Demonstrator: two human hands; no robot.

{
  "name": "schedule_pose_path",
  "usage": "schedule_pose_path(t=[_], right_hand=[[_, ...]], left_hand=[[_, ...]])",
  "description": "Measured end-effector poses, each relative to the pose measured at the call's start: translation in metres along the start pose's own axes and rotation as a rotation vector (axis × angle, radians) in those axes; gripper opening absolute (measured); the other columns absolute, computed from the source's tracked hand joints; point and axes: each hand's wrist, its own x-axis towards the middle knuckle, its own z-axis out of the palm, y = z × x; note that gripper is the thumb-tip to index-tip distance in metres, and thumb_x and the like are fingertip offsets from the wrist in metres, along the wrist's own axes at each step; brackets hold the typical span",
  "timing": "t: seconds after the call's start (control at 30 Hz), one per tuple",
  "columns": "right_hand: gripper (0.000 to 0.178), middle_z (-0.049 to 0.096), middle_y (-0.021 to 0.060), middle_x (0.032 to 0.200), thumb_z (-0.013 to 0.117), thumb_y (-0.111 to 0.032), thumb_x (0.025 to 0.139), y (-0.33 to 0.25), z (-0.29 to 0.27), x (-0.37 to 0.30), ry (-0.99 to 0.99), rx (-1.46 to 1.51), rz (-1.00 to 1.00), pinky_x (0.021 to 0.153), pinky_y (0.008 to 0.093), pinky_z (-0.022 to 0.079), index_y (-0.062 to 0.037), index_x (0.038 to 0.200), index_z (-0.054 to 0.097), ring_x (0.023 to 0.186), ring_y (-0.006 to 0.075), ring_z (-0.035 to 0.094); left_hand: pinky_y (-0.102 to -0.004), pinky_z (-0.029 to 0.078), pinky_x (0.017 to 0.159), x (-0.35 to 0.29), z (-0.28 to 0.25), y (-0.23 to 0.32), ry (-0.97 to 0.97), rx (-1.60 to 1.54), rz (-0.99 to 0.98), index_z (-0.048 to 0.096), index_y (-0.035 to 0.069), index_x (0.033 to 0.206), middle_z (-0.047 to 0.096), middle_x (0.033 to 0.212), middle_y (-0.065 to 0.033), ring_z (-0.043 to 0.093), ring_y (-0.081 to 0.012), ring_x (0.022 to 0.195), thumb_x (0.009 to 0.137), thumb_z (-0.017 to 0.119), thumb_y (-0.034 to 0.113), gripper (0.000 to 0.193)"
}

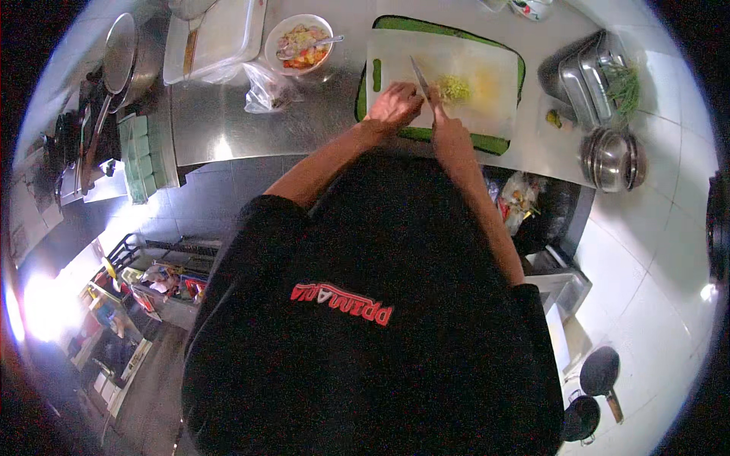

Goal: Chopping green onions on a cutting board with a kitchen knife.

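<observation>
My right hand (452, 135) grips the handle of a kitchen knife (418, 74), its blade pointing away over the white cutting board (395, 53). Just left of the blade, my left hand (397, 105) rests on the board with its fingers curled in. Whatever lies under those fingertips is hidden. To the right of the knife sits a small heap of finely chopped yellow-green pieces (455, 89). Wet yellowish smears mark the board around the heap. Beneath the white board, a green board (487, 143) shows along its edges.
On the steel counter (220, 125), left of the boards, are a white bowl (325, 61) of food with a spoon, a clear plastic bag (262, 91) and a white tray (228, 38). Metal containers (582, 76), green herbs (625, 91) and steel bowls (610, 159) are at the right.
</observation>
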Motion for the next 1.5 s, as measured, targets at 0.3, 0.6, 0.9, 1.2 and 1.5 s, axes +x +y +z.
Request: schedule_pose_path(t=[0.3,0.6,0.9,1.2,1.5], right_hand=[[0.074,0.063,0.0272,0.082,0.046,-0.004,0.088,0.008,0.032,-0.012,-0.015,0.014,0.028,0.061,0.0512,0.051,-0.0193,0.152,0.01,0.069,0.0406,0.064],[0.064,0.061,0.0314,0.095,0.039,-0.009,0.094,0.02,0.001,0.031,0.01,0.137,-0.106,0.073,0.0554,0.049,-0.0269,0.151,0.016,0.083,0.0451,0.063],[0.058,0.061,0.0314,0.084,0.042,-0.016,0.094,0.018,0.01,0.007,-0.069,0.022,-0.001,0.071,0.0577,0.048,-0.0212,0.149,0.021,0.078,0.0486,0.061],[0.066,0.06,0.0307,0.078,0.047,-0.014,0.092,0.008,0.007,0.0,-0.071,-0.027,0.007,0.068,0.0557,0.05,-0.0188,0.15,0.017,0.073,0.0468,0.062],[0.069,0.061,0.0333,0.086,0.045,-0.01,0.091,-0.002,-0.005,-0.003,-0.154,0.007,0.042,0.07,0.0561,0.05,-0.0186,0.151,0.014,0.076,0.0465,0.063]], left_hand=[[-0.0422,0.045,0.088,0.001,0.013,-0.007,0.106,0.058,0.11,0.06,0.005,0.091,0.059,0.094,-0.0125,0.059,-0.0304,0.095,0.074,0.065,0.012,0.019],[-0.0419,0.048,0.084,-0.002,0.012,-0.007,0.141,0.086,0.071,0.061,0.006,0.092,0.061,0.095,-0.0123,0.061,-0.0299,0.093,0.073,0.067,0.011,0.02],[-0.0418,0.047,0.081,0.002,0.003,-0.003,0.173,-0.002,0.055,0.06,0.006,0.083,0.056,0.084,-0.0104,0.059,-0.0294,0.086,0.073,0.067,0.01,0.013],[-0.0414,0.046,0.085,0.001,0.008,-0.005,0.181,0.011,0.052,0.062,0.006,0.088,0.057,0.087,-0.0106,0.059,-0.0298,0.09,0.075,0.066,0.01,0.015],[-0.0424,0.046,0.085,0.0,0.005,-0.003,0.167,-0.031,0.015,0.061,0.004,0.089,0.057,0.089,-0.0114,0.059,-0.0308,0.091,0.075,0.065,0.01,0.015]])
